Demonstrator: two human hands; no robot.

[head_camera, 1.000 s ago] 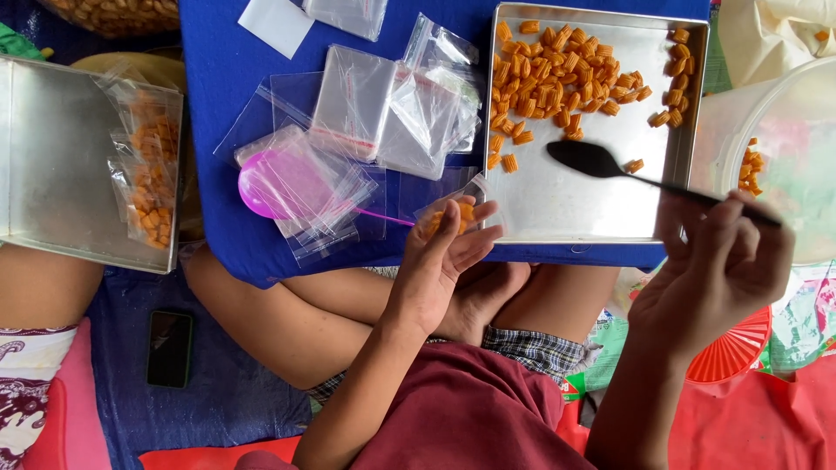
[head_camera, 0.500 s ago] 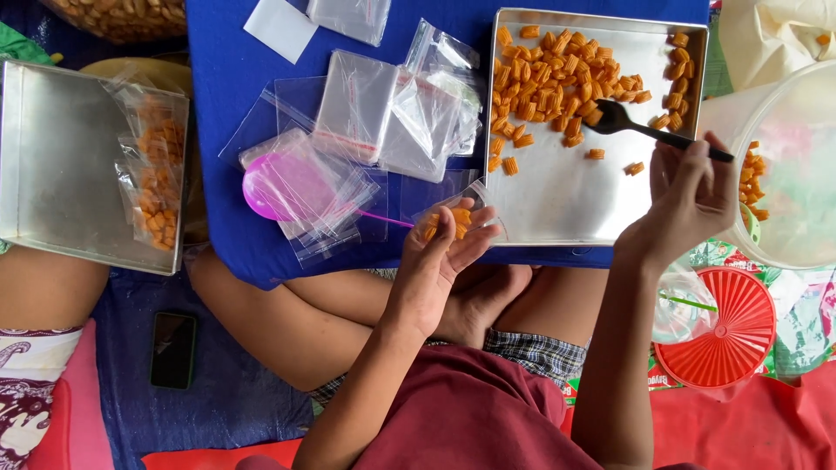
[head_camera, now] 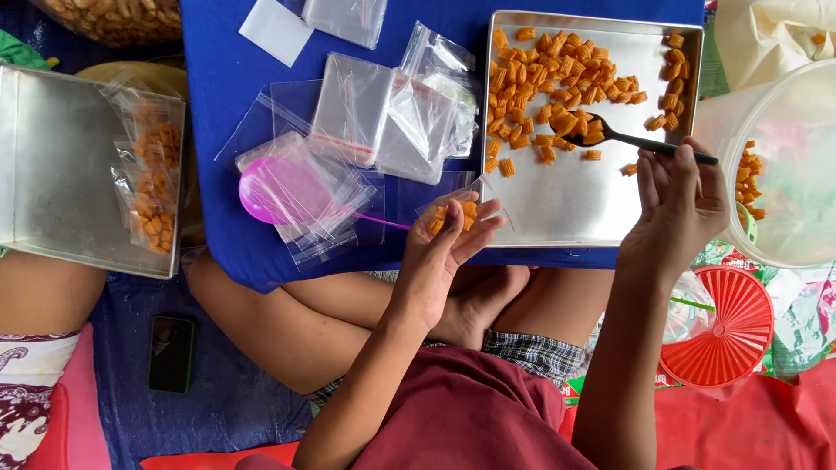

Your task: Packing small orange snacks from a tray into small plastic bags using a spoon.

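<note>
Snack pieces lie heaped at the far end of the metal tray on the blue desk, so the left hand cups a small clear bag mouth-up at the near rim while the right hand pinches a black spoon loaded among them; the bag's opening is hard to make out.

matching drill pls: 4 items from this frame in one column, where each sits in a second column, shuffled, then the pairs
Items:
1. black spoon
2. pink spoon
3. small clear bag
4. phone

Places:
A. on the dark blue cloth by the person's leg
B. in the left hand, partly filled with orange snacks
C. under a pile of empty clear bags on the blue table
D. in the right hand, its bowl loaded with snacks over the metal tray

Pairs: 1-D, 2-C, 3-B, 4-A
</note>
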